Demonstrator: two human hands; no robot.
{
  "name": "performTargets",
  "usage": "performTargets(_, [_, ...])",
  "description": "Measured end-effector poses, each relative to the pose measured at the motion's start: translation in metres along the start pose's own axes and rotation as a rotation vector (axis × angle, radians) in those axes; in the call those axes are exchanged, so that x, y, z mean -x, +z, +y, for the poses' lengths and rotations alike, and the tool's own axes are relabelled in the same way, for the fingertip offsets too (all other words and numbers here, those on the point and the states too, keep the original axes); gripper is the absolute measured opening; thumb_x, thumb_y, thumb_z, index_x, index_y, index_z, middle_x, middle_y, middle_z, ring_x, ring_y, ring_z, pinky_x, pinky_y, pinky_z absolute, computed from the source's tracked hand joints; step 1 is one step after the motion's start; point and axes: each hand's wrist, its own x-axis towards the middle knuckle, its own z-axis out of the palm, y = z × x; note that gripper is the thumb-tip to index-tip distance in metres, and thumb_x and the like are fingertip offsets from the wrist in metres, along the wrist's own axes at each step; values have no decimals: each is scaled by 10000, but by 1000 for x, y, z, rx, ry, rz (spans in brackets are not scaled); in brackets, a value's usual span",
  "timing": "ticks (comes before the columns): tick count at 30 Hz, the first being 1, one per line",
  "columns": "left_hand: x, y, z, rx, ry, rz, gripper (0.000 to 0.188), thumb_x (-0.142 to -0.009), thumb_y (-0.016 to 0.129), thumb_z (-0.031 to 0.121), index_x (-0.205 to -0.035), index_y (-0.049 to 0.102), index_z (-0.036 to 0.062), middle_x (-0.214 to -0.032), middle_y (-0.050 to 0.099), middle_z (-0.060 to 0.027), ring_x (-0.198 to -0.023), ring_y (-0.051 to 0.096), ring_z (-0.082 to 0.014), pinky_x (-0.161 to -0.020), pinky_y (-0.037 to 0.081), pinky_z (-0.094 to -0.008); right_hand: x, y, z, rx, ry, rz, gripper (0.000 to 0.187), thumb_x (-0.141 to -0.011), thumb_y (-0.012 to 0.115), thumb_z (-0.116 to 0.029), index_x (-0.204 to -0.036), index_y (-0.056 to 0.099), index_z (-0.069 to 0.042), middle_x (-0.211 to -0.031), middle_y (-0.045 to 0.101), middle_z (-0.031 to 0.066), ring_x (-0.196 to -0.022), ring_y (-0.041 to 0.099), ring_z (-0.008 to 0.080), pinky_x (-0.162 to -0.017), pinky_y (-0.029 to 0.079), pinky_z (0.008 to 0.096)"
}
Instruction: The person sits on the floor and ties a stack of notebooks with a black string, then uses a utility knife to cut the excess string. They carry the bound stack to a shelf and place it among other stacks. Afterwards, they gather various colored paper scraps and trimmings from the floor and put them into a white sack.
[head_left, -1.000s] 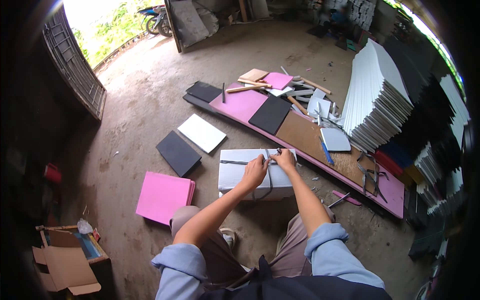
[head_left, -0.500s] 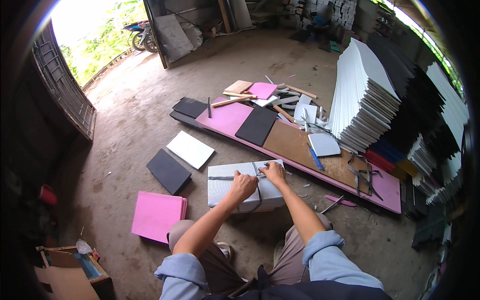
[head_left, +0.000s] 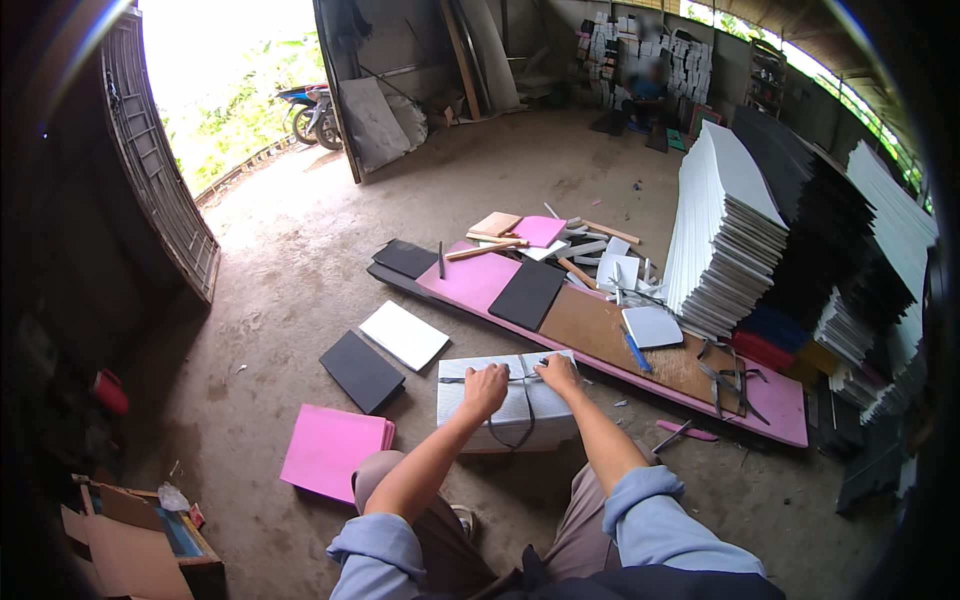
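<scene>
A bundle of white sheets (head_left: 465,415) lies in front of my knees, with a dark strap (head_left: 515,408) crossing its top and hanging in a loop over the near side. My left hand (head_left: 487,388) is closed on the strap left of the crossing. On the right of the crossing, near the bundle's far edge, my right hand (head_left: 559,373) pinches the strap too. Left of the bundle are a white block (head_left: 404,335), a black block (head_left: 362,371) and a stack of pink sheets (head_left: 335,452).
Beyond the bundle stretches a long low board (head_left: 590,325) bearing a blue-handled tool (head_left: 637,352) and loose dark straps (head_left: 722,375). Offcuts lie behind it. Tall white sheet stacks (head_left: 720,230) rise at right. An open cardboard box (head_left: 130,550) sits lower left. Another person (head_left: 645,92) is far back.
The view has tilted up, so everything sits lower in the picture. My hands have moved slightly apart along the strap, uncovering the crossing on top of the bundle.
</scene>
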Motion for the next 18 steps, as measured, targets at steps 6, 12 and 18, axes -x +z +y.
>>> performTargets(6, [-16,-34,-36,557,-76,241,333,-881,459,343,-943,602,50,-927,594,-158,-890,559,-278,-755,428,-373,36,-42,-9,154,-193,8,316,-780,583,-386,-897,666,-105,-929,641,118,-936,588,282,-782,460,406])
performTargets(12, [-27,-70,-40,1757,-285,54,390,-876,476,429,-869,502,41,-745,591,-69,-534,542,-132,-528,443,-252,43,-65,-1,-354,-398,-57,370,-818,571,-369,-888,602,-7,-768,604,114,-670,551,197,-648,437,327])
performTargets(18, [-1,-48,-7,241,121,-121,697,-733,641,456,-1166,256,68,-942,545,-278,-877,558,-438,-724,462,-492,44,-90,-7,-1145,-245,-239,265,-857,505,-236,-874,588,15,-944,622,130,-885,587,167,-821,437,271])
